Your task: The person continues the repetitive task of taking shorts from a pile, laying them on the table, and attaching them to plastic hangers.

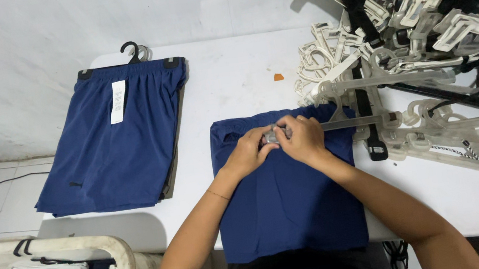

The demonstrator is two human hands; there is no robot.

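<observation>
Centre frame: left hand (249,150) and right hand (302,138), grips clamped together on grey clip hanger (339,124) over folded navy fabric shorts (289,190). Risk: waistband slips, clip bites crooked.

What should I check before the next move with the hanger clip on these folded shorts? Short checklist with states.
1. Both hands on the clip: left hand and right hand meet at the waistband edge. Ok.
2. Folded blue shorts lie flat on the white table. Ok.
3. Clear hanger lies across the top edge. Ok.
4. Clip closed on fabric: hidden by fingers. Cannot tell.
5. Finished stack of hung shorts sits apart, left. Ok.
6. Hanger pile crowds the right side. Not ok.
</observation>
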